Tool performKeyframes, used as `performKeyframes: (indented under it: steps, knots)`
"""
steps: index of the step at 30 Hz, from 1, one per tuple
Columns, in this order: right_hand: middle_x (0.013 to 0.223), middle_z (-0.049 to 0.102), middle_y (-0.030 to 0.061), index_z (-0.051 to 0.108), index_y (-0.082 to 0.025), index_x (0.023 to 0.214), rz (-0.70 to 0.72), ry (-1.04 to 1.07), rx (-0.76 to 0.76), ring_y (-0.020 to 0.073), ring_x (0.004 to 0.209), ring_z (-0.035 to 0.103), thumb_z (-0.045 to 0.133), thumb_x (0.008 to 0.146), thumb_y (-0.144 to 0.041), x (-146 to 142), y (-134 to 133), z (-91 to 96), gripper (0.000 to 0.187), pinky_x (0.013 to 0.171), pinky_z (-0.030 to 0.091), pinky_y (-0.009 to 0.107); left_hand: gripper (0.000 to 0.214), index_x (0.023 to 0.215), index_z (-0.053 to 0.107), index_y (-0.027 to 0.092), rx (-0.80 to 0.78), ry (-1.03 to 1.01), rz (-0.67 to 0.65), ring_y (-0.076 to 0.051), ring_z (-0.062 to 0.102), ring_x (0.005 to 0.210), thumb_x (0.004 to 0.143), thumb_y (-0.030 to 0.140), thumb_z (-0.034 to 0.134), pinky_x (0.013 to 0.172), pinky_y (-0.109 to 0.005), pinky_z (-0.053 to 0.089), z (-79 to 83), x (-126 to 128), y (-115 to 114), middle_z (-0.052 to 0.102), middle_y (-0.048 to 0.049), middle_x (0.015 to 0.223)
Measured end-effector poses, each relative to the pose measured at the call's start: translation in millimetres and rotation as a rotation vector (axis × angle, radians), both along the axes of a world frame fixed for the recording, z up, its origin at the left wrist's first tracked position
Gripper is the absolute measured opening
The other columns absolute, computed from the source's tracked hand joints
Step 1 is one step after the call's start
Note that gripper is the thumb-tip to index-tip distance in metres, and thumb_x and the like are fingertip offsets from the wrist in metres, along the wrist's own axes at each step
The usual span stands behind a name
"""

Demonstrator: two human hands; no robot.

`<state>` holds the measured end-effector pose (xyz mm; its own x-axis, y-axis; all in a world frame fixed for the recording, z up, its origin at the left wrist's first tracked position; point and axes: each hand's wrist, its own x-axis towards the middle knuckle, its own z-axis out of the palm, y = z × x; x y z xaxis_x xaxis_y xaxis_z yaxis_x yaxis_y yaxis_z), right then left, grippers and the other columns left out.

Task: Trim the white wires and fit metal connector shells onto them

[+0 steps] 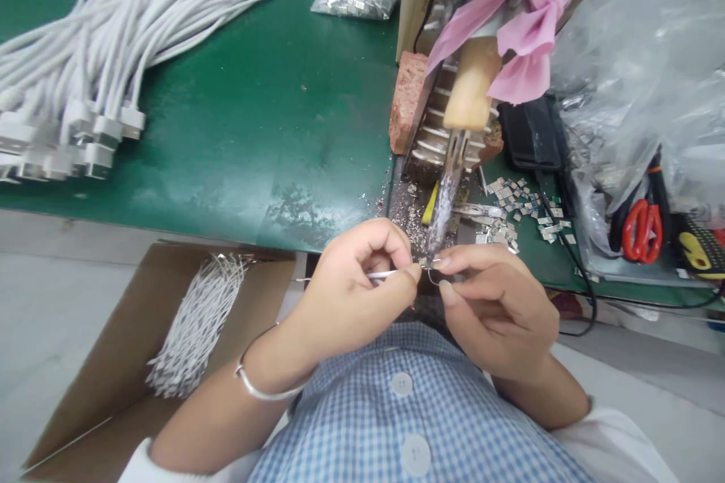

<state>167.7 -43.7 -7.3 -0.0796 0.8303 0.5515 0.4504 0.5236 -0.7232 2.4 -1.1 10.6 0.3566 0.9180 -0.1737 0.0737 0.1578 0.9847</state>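
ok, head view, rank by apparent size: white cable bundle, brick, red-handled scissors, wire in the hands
1. white cable bundle, by far.
2-3. brick and red-handled scissors: alike, both partly hidden, no ranking.
4. wire, a short stretch showing between left hand and right hand.

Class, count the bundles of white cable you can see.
2: one bundle on the green table, upper left; one in the cardboard box, lower left. More may be hidden.
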Motion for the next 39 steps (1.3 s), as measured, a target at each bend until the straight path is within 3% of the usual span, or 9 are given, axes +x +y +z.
performKeyframes:
  steps: [10, 39]
  knots:
    - [0.092, 0.068, 0.0037, 0.060, -0.021, 0.081, -0.010, -0.006, 0.003, 0.0182, 0.085, 0.067, 0.061, 0.076, -0.003, -1.1, 0.3, 1.6, 0.019, 0.071, 0.059, 0.034, 0.013, 0.063, 0.052, 0.017, 0.094, -0.010, 0.012, -0.007, 0.042, 0.051, 0.072, 0.008, 0.056, 0.045, -0.020, 0.034, 3.0, 1.8, 0.5, 0.053, 0.0020, 0.068]
    - [0.091, 0.067, 0.0036, 0.059, -0.017, 0.079, -0.016, -0.047, 0.020, 0.0143, 0.087, 0.066, 0.061, 0.074, 0.000, -1.0, -2.1, 1.4, 0.019, 0.074, 0.058, 0.028, 0.013, 0.063, 0.050, 0.017, 0.060, -0.008, 0.003, -0.007, 0.042, 0.048, 0.070, 0.007, 0.054, 0.042, -0.020, 0.033, -0.6, 1.0, -4.0, 0.052, 0.0028, 0.063]
